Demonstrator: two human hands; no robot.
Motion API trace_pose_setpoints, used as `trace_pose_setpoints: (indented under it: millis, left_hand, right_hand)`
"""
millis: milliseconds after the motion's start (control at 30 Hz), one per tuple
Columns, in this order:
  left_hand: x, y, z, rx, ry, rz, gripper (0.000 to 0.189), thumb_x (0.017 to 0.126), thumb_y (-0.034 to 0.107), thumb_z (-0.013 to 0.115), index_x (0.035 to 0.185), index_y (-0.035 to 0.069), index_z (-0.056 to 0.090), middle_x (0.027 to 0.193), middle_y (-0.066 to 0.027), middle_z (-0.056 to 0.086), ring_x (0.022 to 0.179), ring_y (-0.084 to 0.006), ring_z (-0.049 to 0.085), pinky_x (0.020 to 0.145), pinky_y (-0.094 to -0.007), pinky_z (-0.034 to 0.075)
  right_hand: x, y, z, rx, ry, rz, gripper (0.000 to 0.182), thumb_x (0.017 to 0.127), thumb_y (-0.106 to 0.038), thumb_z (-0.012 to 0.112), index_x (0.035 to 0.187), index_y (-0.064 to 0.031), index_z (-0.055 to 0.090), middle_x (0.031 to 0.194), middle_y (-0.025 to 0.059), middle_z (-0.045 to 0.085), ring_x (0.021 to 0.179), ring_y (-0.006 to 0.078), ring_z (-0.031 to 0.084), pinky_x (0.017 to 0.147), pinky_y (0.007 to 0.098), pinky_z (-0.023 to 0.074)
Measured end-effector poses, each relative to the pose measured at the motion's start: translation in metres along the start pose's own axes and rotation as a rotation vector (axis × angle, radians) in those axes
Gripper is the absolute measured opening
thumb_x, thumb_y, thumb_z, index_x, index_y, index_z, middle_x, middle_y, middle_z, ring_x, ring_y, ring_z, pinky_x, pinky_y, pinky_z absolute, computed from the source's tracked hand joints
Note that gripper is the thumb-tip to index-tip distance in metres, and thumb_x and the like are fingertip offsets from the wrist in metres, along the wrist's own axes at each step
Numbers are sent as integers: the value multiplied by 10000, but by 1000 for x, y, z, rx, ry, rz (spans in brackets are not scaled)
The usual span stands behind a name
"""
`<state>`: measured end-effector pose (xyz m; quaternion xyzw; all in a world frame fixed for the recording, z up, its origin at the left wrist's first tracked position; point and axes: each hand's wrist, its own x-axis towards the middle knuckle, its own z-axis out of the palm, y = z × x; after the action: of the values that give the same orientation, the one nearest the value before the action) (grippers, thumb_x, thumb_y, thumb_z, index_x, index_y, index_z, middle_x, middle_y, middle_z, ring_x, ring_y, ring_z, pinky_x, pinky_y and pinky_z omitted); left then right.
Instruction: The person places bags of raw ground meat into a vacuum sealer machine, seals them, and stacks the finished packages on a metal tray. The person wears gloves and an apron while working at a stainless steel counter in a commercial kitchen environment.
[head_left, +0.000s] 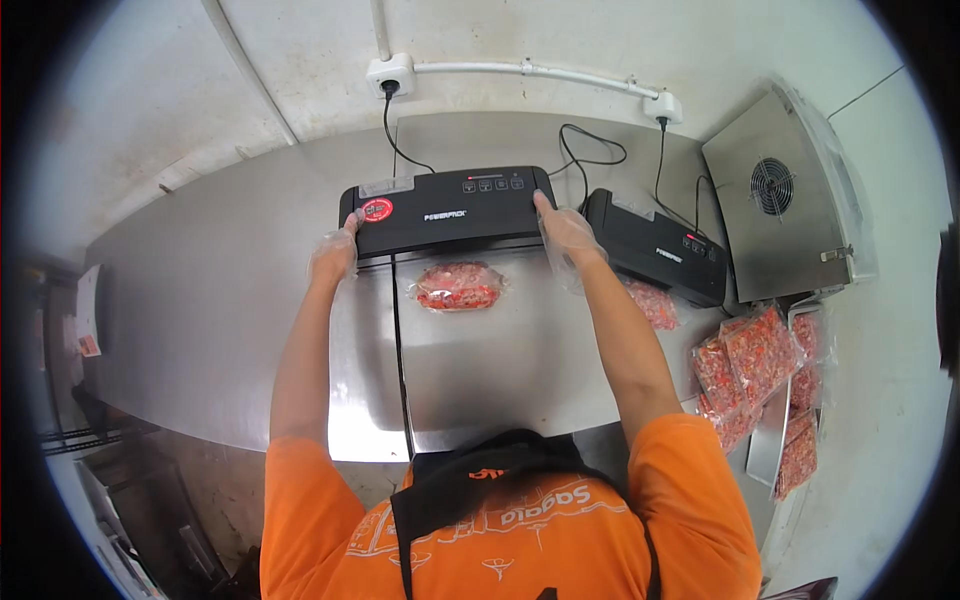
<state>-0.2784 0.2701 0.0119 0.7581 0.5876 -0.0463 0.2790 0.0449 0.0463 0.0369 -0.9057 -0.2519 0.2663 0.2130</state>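
Note:
A black Powerpack vacuum sealer (450, 199) lies across the steel table (202, 300), its lid down and a small red light lit. My left hand (335, 251), in a clear plastic glove, grips its left end, the thumb on top beside a round red sticker. At the opposite end my right hand (568, 229), gloved likewise, has its thumb on the lid's corner; the other fingers of both hands are mostly hidden. A clear bag of red and pink minced or diced meat (459, 288) rests flat just in front of the sealer, its far edge close to the machine's front.
To the right stands a second black vacuum sealer (660, 251), with another meat bag (654, 306) at its front. Several flat meat packs (757, 356) are piled by a metal tray (770, 439). A steel cabinet with a fan (772, 187) stands behind. Cords run to wall sockets (390, 75).

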Motion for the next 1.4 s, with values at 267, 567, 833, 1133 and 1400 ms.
trace_pose_setpoints:
  millis: [267,567,833,1133,1400]
  left_hand:
    - [-43,-15,34,-1023,431,5,421,1035,498,411,948,114,561,700,2,453,712,-125,499,725,-306,448]
    - [-105,19,111,-1231,197,153,225,964,254,628,926,34,648,893,-35,654,812,-113,589,792,-260,468]
    - [-207,8,69,-1135,178,258,153,923,91,606,1036,9,668,982,-121,674,927,-171,616,842,-293,480]
    - [-214,21,172,49,-86,629,644,962,335,506,1486,-6,347,1484,-235,424,1379,-387,389,1175,-481,229]
    - [-252,-12,203,32,103,653,812,913,502,497,1503,-24,312,1569,-234,291,1462,-405,256,1187,-535,174]
  right_hand:
    - [-37,-27,-19,1095,211,-398,645,972,-600,487,1269,-37,591,792,-4,549,816,100,551,850,287,461]
    - [-101,11,87,1104,18,-293,271,975,-287,626,1018,-22,665,914,3,657,865,96,568,803,263,458]
    - [-172,25,43,1000,39,-226,239,990,-222,588,1015,10,640,840,10,655,812,118,600,769,279,487]
    - [-215,55,127,-56,-201,-606,467,935,-208,510,1332,39,509,1368,247,510,1316,409,438,1120,477,321]
    - [-240,94,150,-317,-78,-846,565,956,-253,414,1444,31,422,1521,211,390,1438,351,322,1178,534,180]
